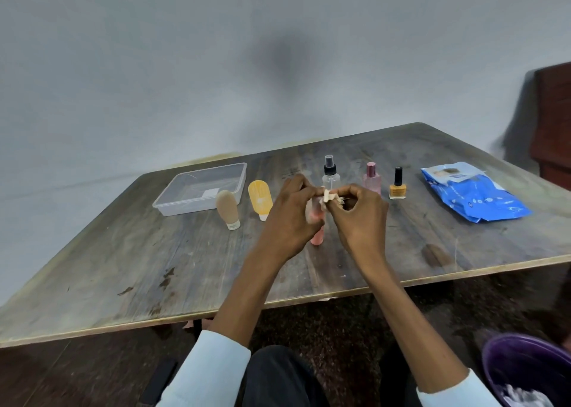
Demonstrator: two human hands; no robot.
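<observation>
A wiping step was judged to be in hand. The pink bottle [318, 235] was held roughly upright above the middle of the bench [154, 267], just in front of the spray bottle [330, 176], with the grip of the left hand [290, 218] clamped round its body. A small crumpled wipe [328, 197] was pinched against the bottle's top in the grip of the right hand [363, 213]. Next, the wipe would probably need to be rubbed round the neck, the bottle being steadied, before a place was chosen, perhaps the clear tray [185, 210] towards the far left corner.

left hand [292, 218] hides most of pink bottle [318, 238]; tissue [327, 197] half covered; purple bowl [519, 366] cropped
</observation>
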